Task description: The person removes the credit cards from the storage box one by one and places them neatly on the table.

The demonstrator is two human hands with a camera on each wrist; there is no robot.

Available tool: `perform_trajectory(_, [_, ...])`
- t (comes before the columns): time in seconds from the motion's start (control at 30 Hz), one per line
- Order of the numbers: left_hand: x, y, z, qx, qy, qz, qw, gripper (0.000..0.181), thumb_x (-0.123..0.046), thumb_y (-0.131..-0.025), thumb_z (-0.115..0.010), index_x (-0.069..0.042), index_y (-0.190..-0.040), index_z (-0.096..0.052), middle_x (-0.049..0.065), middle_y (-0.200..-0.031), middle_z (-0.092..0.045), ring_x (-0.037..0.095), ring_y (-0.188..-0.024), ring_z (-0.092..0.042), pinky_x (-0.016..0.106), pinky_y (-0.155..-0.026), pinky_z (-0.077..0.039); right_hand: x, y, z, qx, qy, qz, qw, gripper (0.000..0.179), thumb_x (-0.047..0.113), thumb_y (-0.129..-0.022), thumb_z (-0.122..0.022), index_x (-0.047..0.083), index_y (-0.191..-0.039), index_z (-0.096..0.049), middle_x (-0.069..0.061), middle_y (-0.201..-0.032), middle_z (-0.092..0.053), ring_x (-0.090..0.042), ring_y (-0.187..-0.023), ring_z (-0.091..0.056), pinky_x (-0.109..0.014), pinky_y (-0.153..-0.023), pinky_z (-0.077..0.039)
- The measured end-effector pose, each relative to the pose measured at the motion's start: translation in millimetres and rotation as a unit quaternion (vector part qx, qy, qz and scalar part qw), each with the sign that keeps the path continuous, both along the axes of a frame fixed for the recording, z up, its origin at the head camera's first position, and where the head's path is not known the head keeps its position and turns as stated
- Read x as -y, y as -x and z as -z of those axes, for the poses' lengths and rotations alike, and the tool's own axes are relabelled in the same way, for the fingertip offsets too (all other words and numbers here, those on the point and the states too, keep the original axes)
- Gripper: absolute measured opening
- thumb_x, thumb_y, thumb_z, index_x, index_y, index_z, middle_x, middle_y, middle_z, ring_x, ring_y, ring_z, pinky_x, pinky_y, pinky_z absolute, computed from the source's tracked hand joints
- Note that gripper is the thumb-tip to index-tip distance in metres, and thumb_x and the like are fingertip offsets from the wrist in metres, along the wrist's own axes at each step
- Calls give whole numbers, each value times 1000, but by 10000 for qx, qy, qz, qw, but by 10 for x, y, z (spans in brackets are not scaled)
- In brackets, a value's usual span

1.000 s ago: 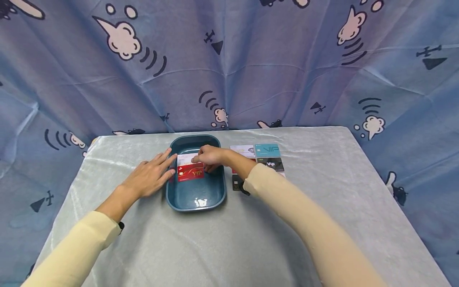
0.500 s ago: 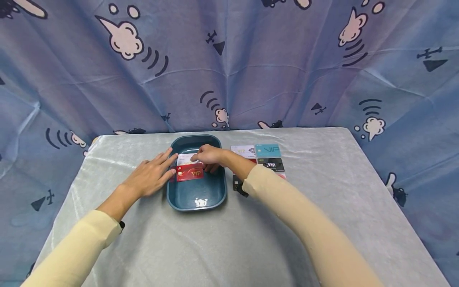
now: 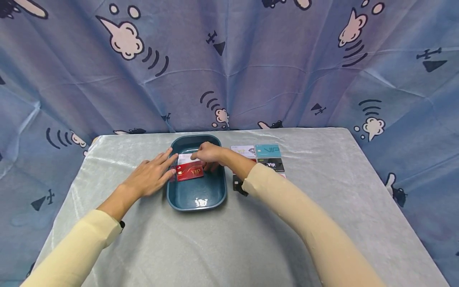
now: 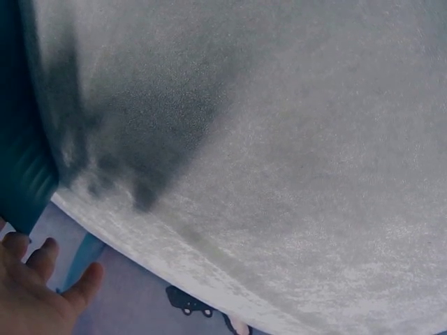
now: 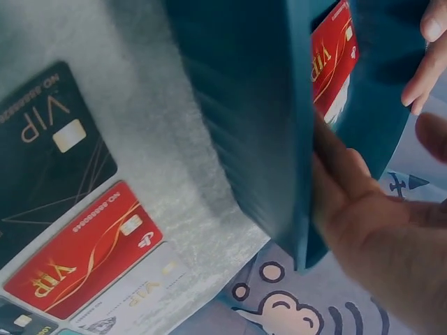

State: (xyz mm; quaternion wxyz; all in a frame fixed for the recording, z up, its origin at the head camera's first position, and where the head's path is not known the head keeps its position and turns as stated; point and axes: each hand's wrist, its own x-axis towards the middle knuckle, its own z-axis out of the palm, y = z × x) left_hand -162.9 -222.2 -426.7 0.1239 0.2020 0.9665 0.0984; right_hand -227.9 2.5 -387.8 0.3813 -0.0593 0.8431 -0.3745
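A teal tray holds a white card and a red VIP card, with the red one overlapping the white one's near part. My right hand reaches over the tray's right rim and pinches the white card's right end, beside the red card. In the right wrist view, the tray wall partly hides the fingers of that hand. My left hand lies with fingers spread, fingertips touching the tray's left rim. It shows only at the corner of the left wrist view, as a hand near the tray wall.
Several more cards lie in rows right of the tray: a white card, a teal card, a black card and a dark card, partly under my right forearm. Grey cloth covers the table; a patterned blue curtain hangs behind.
The red card has shifted slightly up over the white card and tilted, so less of the white card shows. My right hand has moved slightly with them; my left hand stays put.
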Motion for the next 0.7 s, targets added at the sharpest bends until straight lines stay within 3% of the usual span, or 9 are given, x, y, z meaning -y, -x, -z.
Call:
perform_trajectory(0.23, [-2,-2,-3,-1,-11,-4,10000,63,-41,-106,-42,-13,-159,-25,14,-166,-13,39,-148,-22,69,-109,-26,43,-24,-18,-93,-1,322,9994,41,26,-101,-57,-3,-128,-51,-22,-112,-66,-35,-97,-71,-49,-89,-56])
perform_trajectory(0.53, [1,-2,3,18,-40,-12,10000,62,-41,-106,-42,-14,-159,-25,13,-166,-13,39,-148,-22,70,-109,-25,92,-81,-28,-428,45,433,9981,17,16,-98,-63,0,-101,-60,-19,-99,-64,-33,-87,-73,-43,-81,-59])
perform_trajectory(0.7, [4,2,1,12,-20,-4,10000,62,-41,-106,-42,-13,-159,-25,13,-166,-13,40,-148,-23,69,-109,-26,143,-90,-22,-634,-58,561,9964,12,10,-95,-67,1,-99,-60,-15,-103,-67,-29,-80,-74,-39,-77,-60])
